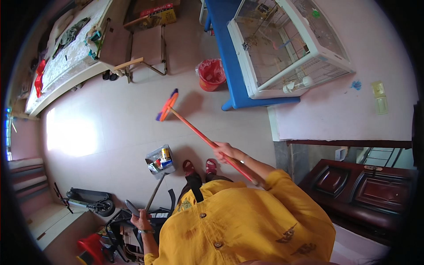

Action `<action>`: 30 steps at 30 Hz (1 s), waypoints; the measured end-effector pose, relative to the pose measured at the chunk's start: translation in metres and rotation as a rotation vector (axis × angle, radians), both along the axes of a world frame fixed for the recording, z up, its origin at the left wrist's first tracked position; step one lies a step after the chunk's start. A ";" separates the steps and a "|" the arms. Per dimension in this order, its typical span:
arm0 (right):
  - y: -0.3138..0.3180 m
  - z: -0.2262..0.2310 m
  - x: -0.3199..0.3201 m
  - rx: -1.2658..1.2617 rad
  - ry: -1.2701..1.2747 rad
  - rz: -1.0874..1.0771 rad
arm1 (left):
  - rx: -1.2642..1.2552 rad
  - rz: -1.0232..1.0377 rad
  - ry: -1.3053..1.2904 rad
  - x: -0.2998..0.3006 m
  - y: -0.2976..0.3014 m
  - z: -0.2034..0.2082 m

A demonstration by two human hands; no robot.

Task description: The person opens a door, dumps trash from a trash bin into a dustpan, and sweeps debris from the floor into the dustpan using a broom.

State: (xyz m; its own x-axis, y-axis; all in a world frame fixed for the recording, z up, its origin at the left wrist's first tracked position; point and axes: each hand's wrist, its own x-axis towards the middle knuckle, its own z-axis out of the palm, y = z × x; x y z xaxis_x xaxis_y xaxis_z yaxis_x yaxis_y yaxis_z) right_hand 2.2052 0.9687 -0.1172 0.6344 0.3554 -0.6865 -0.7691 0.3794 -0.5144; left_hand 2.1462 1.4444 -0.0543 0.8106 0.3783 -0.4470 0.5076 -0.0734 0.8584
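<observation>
My right hand (224,152) is closed around the red handle of a broom (194,128). The broom's orange head with purple bristles is out ahead, at or just above the floor; I cannot tell which. At lower left, my left hand (141,220) grips the long handle of a grey dustpan (150,152). Several small packages and a yellow can (165,153) lie in the dustpan, which is just ahead and left of my feet in red sandals (211,166). A grey oval piece (131,207) shows beside my left hand; what it belongs to is unclear.
A red bin (211,75) with a liner stands by a blue table (240,90) bearing a white-framed cage (260,90). A folding chair (148,48) is beside the bed (66,90) at far left. A scooter (90,196) lies at left; a dark red door (353,185) is right.
</observation>
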 end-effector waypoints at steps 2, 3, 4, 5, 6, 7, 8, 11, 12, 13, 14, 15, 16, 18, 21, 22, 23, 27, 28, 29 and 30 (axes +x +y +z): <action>0.021 -0.019 0.054 0.167 0.069 -0.096 | 0.021 -0.051 -0.019 -0.003 0.000 0.004; 0.032 -0.033 0.078 0.196 0.046 -0.094 | 0.044 -0.076 -0.028 -0.002 -0.006 0.013; 0.042 -0.045 0.099 0.222 0.023 -0.098 | 0.109 -0.063 0.074 -0.002 -0.011 0.021; 0.058 -0.050 0.118 0.224 0.044 -0.130 | 0.141 -0.085 0.061 -0.009 -0.007 0.019; 0.070 -0.054 0.136 0.225 0.065 -0.167 | 0.121 -0.086 0.013 -0.018 -0.002 0.014; 0.078 -0.063 0.149 0.185 0.062 -0.180 | 0.101 -0.088 0.020 -0.024 0.003 0.010; 0.087 -0.065 0.158 0.147 0.063 -0.183 | 0.085 -0.080 0.031 -0.026 0.004 0.011; 0.080 -0.072 0.155 -0.027 0.062 -0.168 | 0.100 -0.066 0.022 -0.027 0.003 0.010; 0.074 -0.068 0.150 -0.044 0.081 -0.201 | 0.099 -0.071 0.027 -0.026 0.005 0.009; 0.068 -0.063 0.134 -0.105 0.032 -0.148 | 0.095 -0.061 0.063 -0.024 0.007 0.007; 0.060 -0.060 0.119 -0.109 0.030 -0.153 | 0.089 -0.047 0.091 -0.022 0.008 0.006; 0.054 -0.061 0.100 -0.087 0.068 -0.169 | 0.088 -0.054 0.094 -0.020 0.008 0.006; 0.047 -0.061 0.080 -0.066 0.106 -0.187 | 0.126 -0.080 0.073 -0.016 0.007 0.007; 0.025 -0.050 0.037 -0.095 0.221 -0.131 | 0.153 -0.123 0.046 -0.009 0.003 0.004; -0.004 -0.043 -0.041 -0.101 0.275 -0.168 | 0.108 -0.122 0.075 0.002 -0.004 -0.008; -0.005 -0.011 -0.060 -0.093 0.212 -0.206 | 0.107 -0.096 0.050 -0.003 0.002 -0.018; -0.010 0.004 -0.081 -0.074 0.228 -0.233 | 0.102 -0.080 0.021 -0.003 0.005 -0.022; -0.036 0.039 -0.164 -0.137 0.326 -0.272 | 0.078 -0.091 0.042 0.014 -0.007 -0.018; -0.042 0.045 -0.185 -0.126 0.359 -0.289 | 0.120 -0.120 0.060 0.019 -0.008 -0.016; -0.048 0.052 -0.202 -0.133 0.406 -0.306 | 0.161 -0.151 0.077 0.023 -0.011 -0.013; -0.053 0.058 -0.217 -0.138 0.454 -0.321 | 0.162 -0.157 0.071 0.026 -0.013 -0.011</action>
State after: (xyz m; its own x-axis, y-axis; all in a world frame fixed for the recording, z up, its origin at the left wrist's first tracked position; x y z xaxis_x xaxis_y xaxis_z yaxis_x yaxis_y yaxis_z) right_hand 1.9881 0.9158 -0.0596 0.3264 0.0818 -0.9417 -0.7820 0.5830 -0.2205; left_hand 2.1717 1.4315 -0.0652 0.8341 0.3214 -0.4484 0.5375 -0.2904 0.7917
